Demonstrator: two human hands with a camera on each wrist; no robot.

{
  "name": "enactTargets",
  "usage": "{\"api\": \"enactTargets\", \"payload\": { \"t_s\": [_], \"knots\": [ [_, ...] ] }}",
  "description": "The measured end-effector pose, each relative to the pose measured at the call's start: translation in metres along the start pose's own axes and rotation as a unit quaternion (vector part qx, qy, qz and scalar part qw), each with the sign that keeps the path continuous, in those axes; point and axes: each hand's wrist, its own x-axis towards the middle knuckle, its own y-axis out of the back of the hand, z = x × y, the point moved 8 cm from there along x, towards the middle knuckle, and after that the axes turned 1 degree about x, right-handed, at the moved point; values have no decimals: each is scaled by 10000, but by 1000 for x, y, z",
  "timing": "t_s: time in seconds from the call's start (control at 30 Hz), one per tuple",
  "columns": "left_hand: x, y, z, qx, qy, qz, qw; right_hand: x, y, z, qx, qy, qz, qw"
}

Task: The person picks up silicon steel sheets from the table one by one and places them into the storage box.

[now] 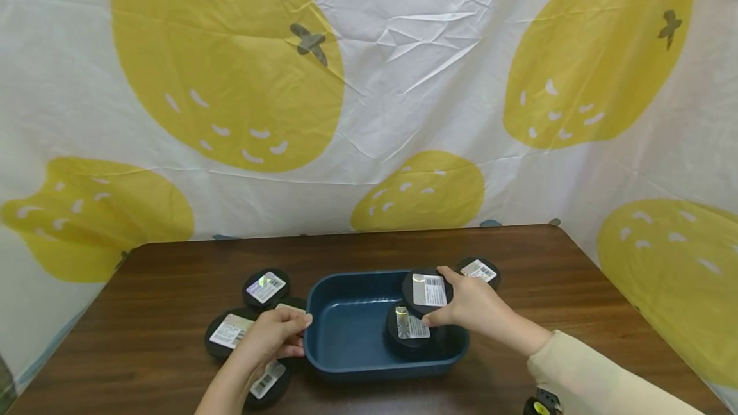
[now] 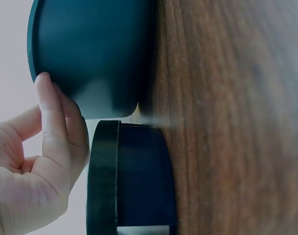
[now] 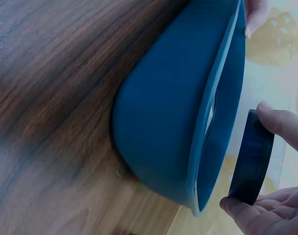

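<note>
A blue rectangular plastic basin [image 1: 352, 335] with rounded corners sits on the table. My left hand [image 1: 275, 333] holds its left rim; in the left wrist view, the fingertips [image 2: 43, 81] touch the rim and outer wall. Above the basin's right part, my right hand [image 1: 473, 303] grips a round black container [image 1: 429, 290] by its edge, between thumb and fingers, its white barcode label facing up. In the right wrist view this black container [image 3: 252, 156] is tilted and apart from the rim. A second labelled black container [image 1: 408, 332] lies inside the basin, partly covered by the held one.
Several similar black containers stand left of the basin, among them one at the back [image 1: 266, 288] and one near my left wrist [image 1: 229, 330]. Another [image 1: 480, 270] stands behind my right hand. The wooden table [image 1: 576, 312] meets a lemon-print cloth [image 1: 415, 95] behind.
</note>
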Motion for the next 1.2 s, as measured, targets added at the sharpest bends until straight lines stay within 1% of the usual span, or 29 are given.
{"api": "enactTargets", "payload": {
  "t_s": [0.3, 0.47, 0.67, 1.0, 1.2],
  "knots": [
    [0, 0, -1, -47, -7, -116, 9999, 1, -14, -8, -252, 157, -21, 9996],
    [-1, -1, -1, -36, -5, -144, 9999, 1, -23, -9, -175, 127, -72, 9997],
    [-1, 0, 0, -13, 20, -106, 9999, 0, -31, -7, -102, 60, -80, 9999],
    [-2, 0, 1, -30, 39, -103, 9999, -2, -38, -7, -141, 49, -86, 9999],
    [-1, 0, 2, -61, 57, -90, 9999, 0, -41, -6, -77, 70, -77, 9999]
  ]
}}
